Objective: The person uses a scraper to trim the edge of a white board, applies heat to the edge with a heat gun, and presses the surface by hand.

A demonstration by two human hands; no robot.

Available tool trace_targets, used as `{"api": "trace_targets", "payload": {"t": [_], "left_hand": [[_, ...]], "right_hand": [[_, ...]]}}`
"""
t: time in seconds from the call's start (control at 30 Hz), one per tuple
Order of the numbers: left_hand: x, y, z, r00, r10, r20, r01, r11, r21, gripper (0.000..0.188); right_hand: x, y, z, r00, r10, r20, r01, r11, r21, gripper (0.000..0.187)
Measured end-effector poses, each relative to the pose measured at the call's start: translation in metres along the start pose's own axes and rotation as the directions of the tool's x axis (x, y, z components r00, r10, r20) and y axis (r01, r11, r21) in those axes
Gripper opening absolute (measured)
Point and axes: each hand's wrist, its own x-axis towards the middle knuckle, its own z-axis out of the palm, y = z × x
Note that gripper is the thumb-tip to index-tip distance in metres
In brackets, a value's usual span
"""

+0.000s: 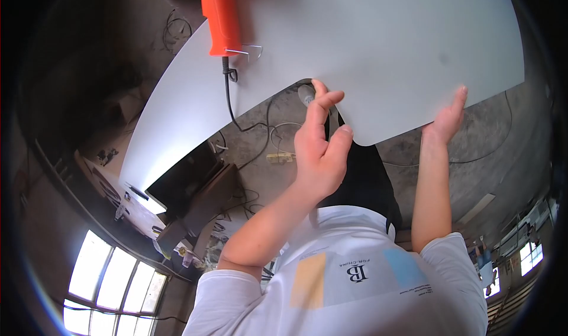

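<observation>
The white panel (pixel 384 52) lies beneath an orange heat gun (pixel 222 25), hands apart: left hand (pixel 323 149) unclosed at the panel's notch, right hand (pixel 447 123) clasping its near edge; edge work appears underway, next likely needing steady support.

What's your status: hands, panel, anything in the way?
Left hand at the notch, right hand at near edge. Pale grey panel. Possible obstruction: orange tool on top, cord crossing panel's edge.

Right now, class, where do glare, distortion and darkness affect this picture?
Head view: the lower-left window is blown out white, its frame skewed by the fisheye; bright glare washes the left end of the pale panel; the picture's corners fall into black.
</observation>
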Motion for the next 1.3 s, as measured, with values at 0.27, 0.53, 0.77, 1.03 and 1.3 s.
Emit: {"api": "trace_targets", "payload": {"t": [0.27,0.53,0.77,1.03,1.3], "left_hand": [[-0.004,-0.011,-0.022,0.986,-0.159,-0.054,0.111,0.861,-0.496,0.068],[0.013,0.019,0.006,0.968,-0.198,-0.156,0.008,0.641,-0.768,0.078],[0.005,0.004,0.001,0.995,0.104,0.003,-0.102,0.969,0.226,0.062],[-0.009,0.010,-0.057,0.933,0.165,0.321,-0.307,0.829,0.467,0.039],[0.103,0.048,-0.128,0.731,0.674,-0.104,-0.235,0.391,0.890,0.046]], "right_hand": [[0.000,-0.002,-0.001,1.000,0.000,0.000,0.000,1.000,0.013,0.060],[-0.003,-0.001,0.000,1.000,-0.013,-0.016,0.014,1.000,0.017,0.058],[-0.004,0.005,0.003,0.999,-0.039,-0.004,0.039,0.999,0.007,0.062],[0.000,-0.006,0.001,1.000,0.029,-0.003,-0.029,0.999,0.015,0.060],[-0.033,0.020,-0.053,0.957,0.248,0.148,-0.203,0.943,-0.264,0.041]]}}
